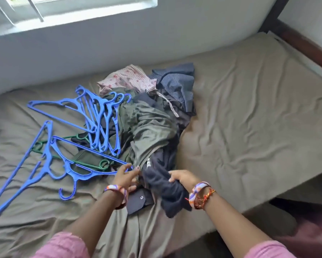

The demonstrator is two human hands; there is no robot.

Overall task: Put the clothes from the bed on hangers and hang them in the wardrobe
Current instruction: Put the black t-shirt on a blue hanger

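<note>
A heap of clothes lies in the middle of the bed (249, 112): an olive green garment (151, 127), a pink floral one (130, 78), a striped dark blue one (177, 81) and a navy garment (167, 185) nearest me. My right hand (182, 178) grips the navy garment's near edge. My left hand (127, 176) reaches with spread fingers to the left edge of the same cloth, beside a blue hanger's tip. Several blue plastic hangers (93, 116) and a green hanger (93, 164) lie tangled on the bed to the left of the heap.
A grey-brown sheet covers the bed, and the wall with a window (72, 8) runs along its far side. The dark wooden bed frame (303, 45) shows at the upper right. Floor and a maroon surface (311, 226) lie past the bed's right edge.
</note>
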